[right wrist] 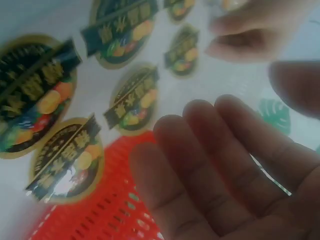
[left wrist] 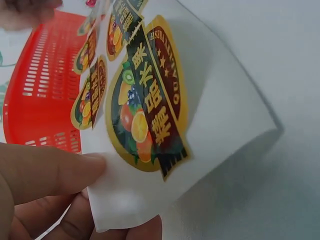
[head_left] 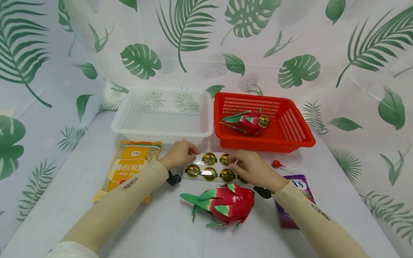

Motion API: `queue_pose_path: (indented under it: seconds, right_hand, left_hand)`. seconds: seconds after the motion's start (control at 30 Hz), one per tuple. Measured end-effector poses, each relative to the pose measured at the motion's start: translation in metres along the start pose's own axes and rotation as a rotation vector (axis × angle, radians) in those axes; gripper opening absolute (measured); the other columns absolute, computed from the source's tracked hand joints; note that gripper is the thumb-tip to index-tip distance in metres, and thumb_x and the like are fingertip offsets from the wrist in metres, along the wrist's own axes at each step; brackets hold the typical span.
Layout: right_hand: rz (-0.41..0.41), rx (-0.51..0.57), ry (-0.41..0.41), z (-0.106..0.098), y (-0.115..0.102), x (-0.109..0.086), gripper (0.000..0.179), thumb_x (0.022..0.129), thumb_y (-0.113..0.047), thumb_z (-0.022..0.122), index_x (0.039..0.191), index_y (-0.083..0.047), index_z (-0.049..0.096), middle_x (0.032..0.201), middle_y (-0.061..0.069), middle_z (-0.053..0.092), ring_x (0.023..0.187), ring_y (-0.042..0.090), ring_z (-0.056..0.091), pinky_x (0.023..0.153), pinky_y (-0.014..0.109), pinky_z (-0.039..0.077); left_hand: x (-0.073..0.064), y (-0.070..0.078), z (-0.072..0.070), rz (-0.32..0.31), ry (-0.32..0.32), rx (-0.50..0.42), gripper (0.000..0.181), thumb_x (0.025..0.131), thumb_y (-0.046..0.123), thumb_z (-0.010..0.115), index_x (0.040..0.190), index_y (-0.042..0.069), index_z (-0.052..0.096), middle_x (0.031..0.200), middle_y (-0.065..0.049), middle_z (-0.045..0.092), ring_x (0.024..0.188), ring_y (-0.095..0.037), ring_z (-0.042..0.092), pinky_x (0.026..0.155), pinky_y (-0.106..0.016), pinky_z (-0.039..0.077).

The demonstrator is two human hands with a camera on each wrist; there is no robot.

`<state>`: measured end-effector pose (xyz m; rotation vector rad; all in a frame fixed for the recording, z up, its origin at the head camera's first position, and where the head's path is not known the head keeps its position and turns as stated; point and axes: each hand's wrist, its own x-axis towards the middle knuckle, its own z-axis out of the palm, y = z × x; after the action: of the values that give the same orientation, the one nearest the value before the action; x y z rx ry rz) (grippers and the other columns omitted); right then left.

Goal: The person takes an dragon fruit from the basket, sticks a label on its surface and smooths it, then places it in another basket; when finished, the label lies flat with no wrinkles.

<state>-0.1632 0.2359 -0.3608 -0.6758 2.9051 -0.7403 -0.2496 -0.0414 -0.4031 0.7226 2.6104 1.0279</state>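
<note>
A white sheet of round black-and-gold fruit stickers (head_left: 209,173) lies in front of the baskets. My left hand (head_left: 180,154) pinches its left end; in the left wrist view the thumb (left wrist: 75,172) presses on top and fingers are beneath, with that corner lifted. Over the sheet's right part is my right hand (head_left: 258,170), its fingers (right wrist: 200,150) loosely extended and the thumb apart, nothing between them. Just in front of the sheet lies a red dragon fruit (head_left: 233,202) with green scales; no sticker shows on it.
A red basket (head_left: 264,145) at the back right holds another dragon fruit (head_left: 246,122) bearing a round sticker. Beside it stands a white basket (head_left: 161,135). A yellow pasta bag (head_left: 126,165) is at left; a red lollipop (head_left: 276,164) and a purple packet (head_left: 285,215) are at right.
</note>
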Motion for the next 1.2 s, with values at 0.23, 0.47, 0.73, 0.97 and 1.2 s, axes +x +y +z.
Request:
queue_pose_path:
  seconds: [0.23,0.47,0.73,0.97,1.2]
  right_hand:
    - [-0.048,-0.078,-0.024,0.013,0.003,0.031,0.031,0.096,-0.02,0.075,0.122,-0.004,0.072,0.113,0.008,0.074,0.099,0.022,0.069,0.092,0.043,0.06]
    - [-0.089,-0.133,-0.022,0.022,-0.001,0.048,0.034,0.094,-0.019,0.077,0.123,-0.001,0.07,0.112,0.012,0.07,0.098,0.026,0.071,0.091,0.042,0.061]
    - [-0.116,-0.188,-0.011,0.029,-0.005,0.064,0.027,0.092,-0.017,0.079,0.116,-0.005,0.073,0.106,0.007,0.07,0.096,0.022,0.068,0.09,0.039,0.06]
    - [-0.149,-0.162,-0.017,0.032,-0.007,0.073,0.015,0.091,-0.008,0.078,0.106,-0.007,0.075,0.099,0.006,0.073,0.092,0.021,0.069,0.089,0.04,0.061]
    - [-0.145,-0.162,-0.008,0.032,-0.009,0.075,0.01,0.092,-0.005,0.076,0.101,-0.009,0.076,0.097,0.005,0.074,0.091,0.021,0.07,0.089,0.039,0.061]
  left_hand:
    - [-0.003,0.003,0.003,0.001,0.013,-0.019,0.023,0.093,0.004,0.067,0.113,0.002,0.078,0.102,-0.012,0.079,0.091,-0.018,0.072,0.083,-0.029,0.059]
    - [-0.006,0.006,0.003,0.02,0.021,-0.021,0.022,0.093,0.004,0.067,0.112,0.003,0.077,0.102,-0.011,0.08,0.09,-0.017,0.073,0.083,-0.029,0.06]
    - [-0.009,0.009,0.003,-0.004,0.019,-0.038,0.019,0.095,0.005,0.068,0.112,0.003,0.077,0.1,-0.009,0.079,0.089,-0.015,0.071,0.082,-0.028,0.058]
    - [-0.01,0.011,0.006,-0.005,0.033,-0.059,0.018,0.094,0.004,0.067,0.109,0.004,0.078,0.097,-0.008,0.078,0.084,-0.012,0.069,0.077,-0.025,0.057]
    - [-0.009,0.011,0.007,-0.001,0.037,-0.067,0.019,0.094,0.003,0.067,0.11,0.003,0.078,0.097,-0.009,0.078,0.084,-0.013,0.069,0.076,-0.025,0.057]
